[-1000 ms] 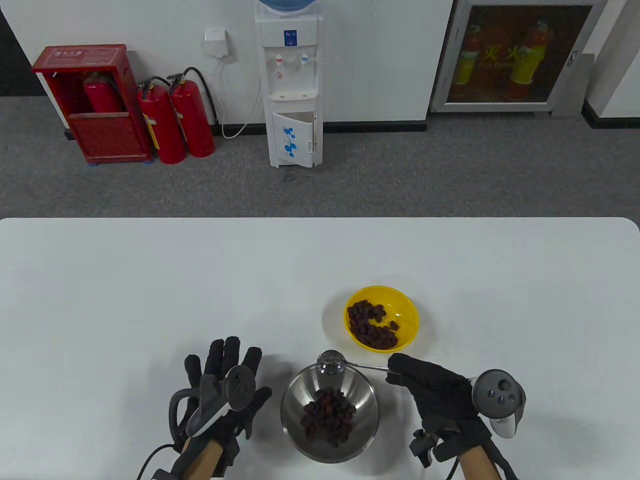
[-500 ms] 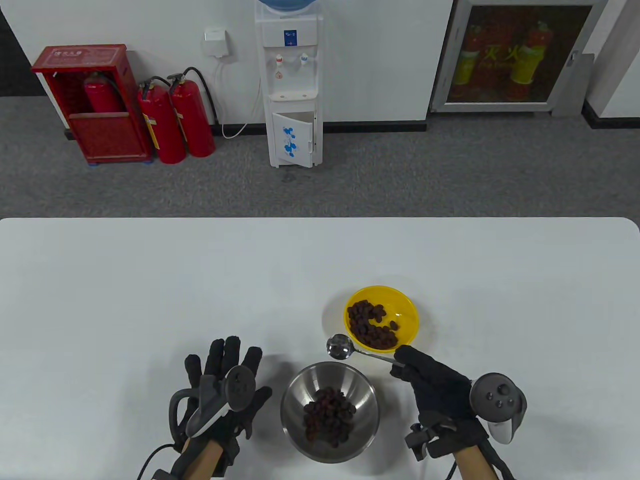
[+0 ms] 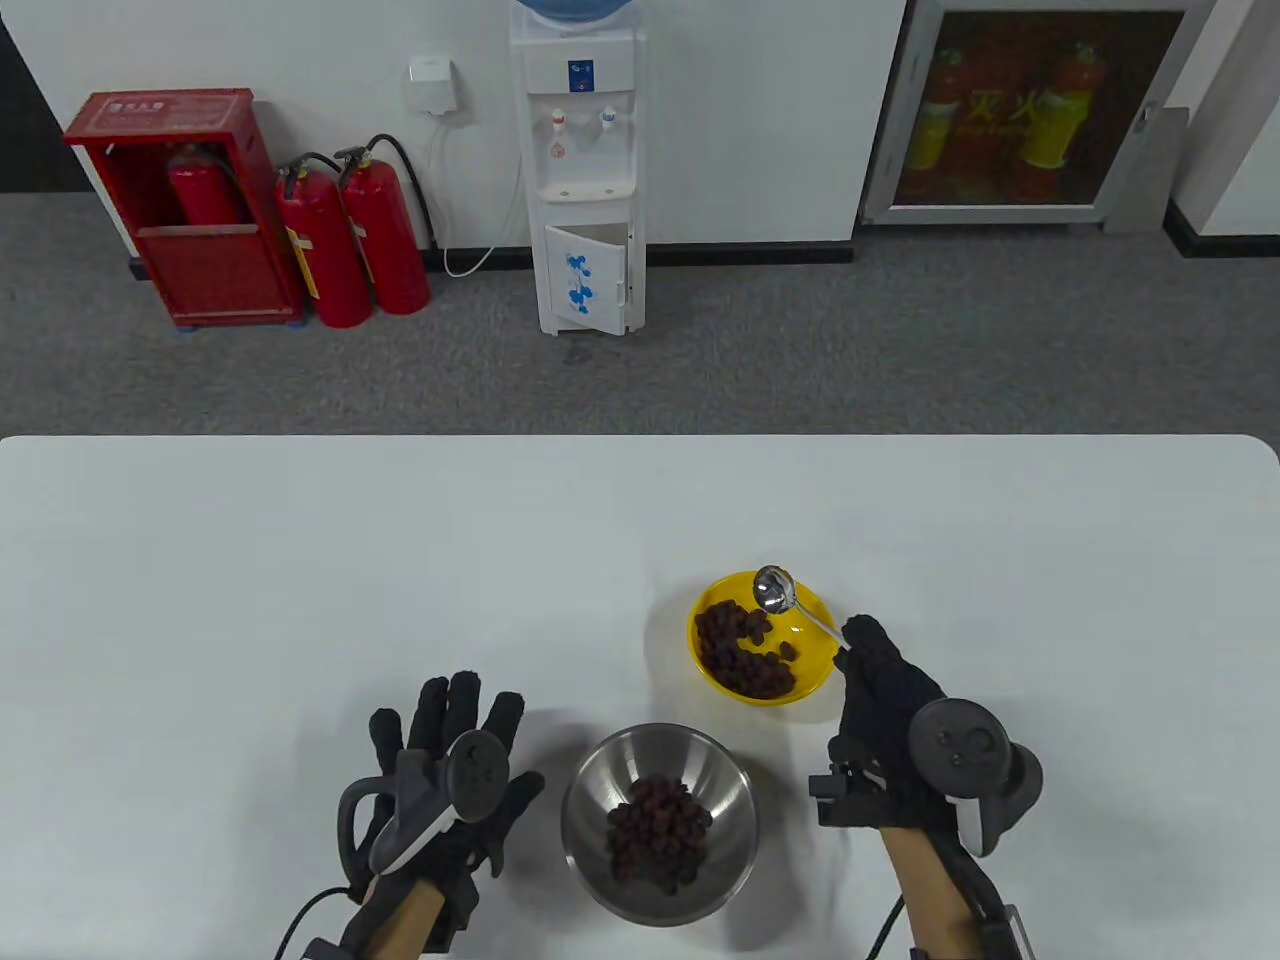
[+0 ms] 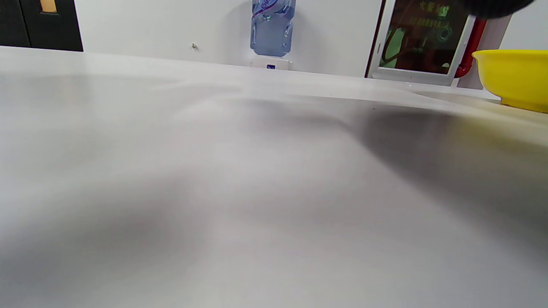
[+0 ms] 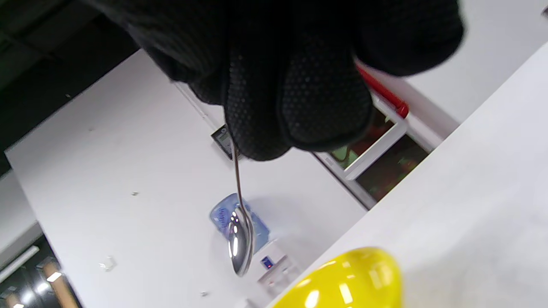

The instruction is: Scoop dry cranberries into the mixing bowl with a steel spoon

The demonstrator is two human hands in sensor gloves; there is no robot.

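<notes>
A yellow bowl (image 3: 815, 625) holds dry cranberries (image 3: 742, 650) on the white table. A steel mixing bowl (image 3: 600, 790) nearer me holds a pile of cranberries (image 3: 658, 830). My right hand (image 3: 885, 690) pinches the handle of the steel spoon (image 3: 775, 590), whose empty bowl hovers over the yellow bowl's far rim. In the right wrist view the fingers (image 5: 295, 107) grip the spoon (image 5: 239, 244) above the yellow bowl (image 5: 355, 278). My left hand (image 3: 450, 780) rests flat on the table left of the mixing bowl, fingers spread, holding nothing.
The white table (image 3: 300, 560) stretches wide to the left and back. The left wrist view shows bare tabletop (image 4: 214, 171) and the yellow bowl's side (image 4: 513, 77). A water dispenser (image 3: 585, 170) and fire extinguishers (image 3: 350, 240) stand beyond the table.
My right hand carried the empty spoon from over the mixing bowl's far rim up and right to over the yellow bowl. The left hand stayed still.
</notes>
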